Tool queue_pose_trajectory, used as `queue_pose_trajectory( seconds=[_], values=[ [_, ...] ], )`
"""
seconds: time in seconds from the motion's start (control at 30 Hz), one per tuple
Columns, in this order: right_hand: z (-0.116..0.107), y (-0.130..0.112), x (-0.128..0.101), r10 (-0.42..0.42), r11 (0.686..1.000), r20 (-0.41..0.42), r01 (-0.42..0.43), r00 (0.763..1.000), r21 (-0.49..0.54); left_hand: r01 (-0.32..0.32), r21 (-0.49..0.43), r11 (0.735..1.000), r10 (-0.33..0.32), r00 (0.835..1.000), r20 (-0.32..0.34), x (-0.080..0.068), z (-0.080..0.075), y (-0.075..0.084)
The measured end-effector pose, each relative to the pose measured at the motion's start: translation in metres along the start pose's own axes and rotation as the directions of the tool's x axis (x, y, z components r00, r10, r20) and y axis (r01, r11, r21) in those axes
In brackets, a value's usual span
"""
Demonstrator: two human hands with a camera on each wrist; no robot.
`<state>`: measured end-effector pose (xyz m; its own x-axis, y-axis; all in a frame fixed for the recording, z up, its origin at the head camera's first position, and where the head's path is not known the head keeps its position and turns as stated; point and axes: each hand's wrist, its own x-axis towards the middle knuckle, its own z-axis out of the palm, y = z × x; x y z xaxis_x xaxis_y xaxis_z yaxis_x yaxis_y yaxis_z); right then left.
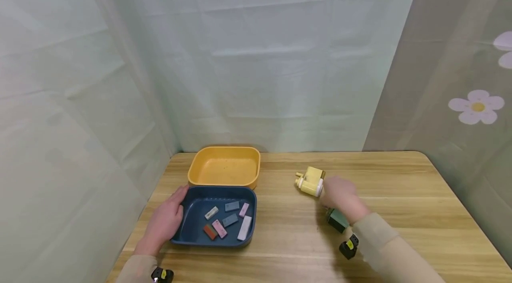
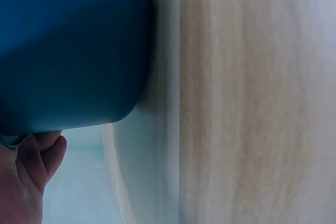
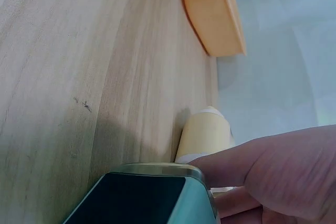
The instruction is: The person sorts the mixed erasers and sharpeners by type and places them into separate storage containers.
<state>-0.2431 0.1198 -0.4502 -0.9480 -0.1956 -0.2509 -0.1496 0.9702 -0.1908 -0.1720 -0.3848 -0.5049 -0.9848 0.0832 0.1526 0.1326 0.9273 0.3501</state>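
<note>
- left hand (image 1: 166, 221) rests on the near-left rim of the blue tray (image 1: 192, 241), fingers relaxed over the edge; a press there may tip the tray and slide the small blocks (image 1: 228, 221).
- right hand (image 1: 340, 196) touches the yellow device (image 1: 310, 181) on the table (image 1: 400, 194), right of the trays; whether it grips cannot be told, so a loose contact may push the device away.
- orange tray (image 1: 224, 181) abuts the blue tray; a shove moves both.

1. Both arms wear loose beige long sleeves, the left sleeve (image 1: 134, 272) and the right sleeve (image 1: 394, 249).
2. Small black-and-yellow wrist cameras (image 1: 349, 246) are strapped beneath each cuff.
3. Both hands are bare.
</note>
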Motion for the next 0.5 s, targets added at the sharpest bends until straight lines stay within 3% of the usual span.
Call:
queue_pose_trajectory(
  seconds=[0.5],
  values=[
    [0.011,-0.003,0.011,0.062,0.997,0.007,-0.061,0.998,-0.046,0.021,0.004,1.000,-0.021,1.000,0.011,-0.001,-0.002,0.003]
  ],
)
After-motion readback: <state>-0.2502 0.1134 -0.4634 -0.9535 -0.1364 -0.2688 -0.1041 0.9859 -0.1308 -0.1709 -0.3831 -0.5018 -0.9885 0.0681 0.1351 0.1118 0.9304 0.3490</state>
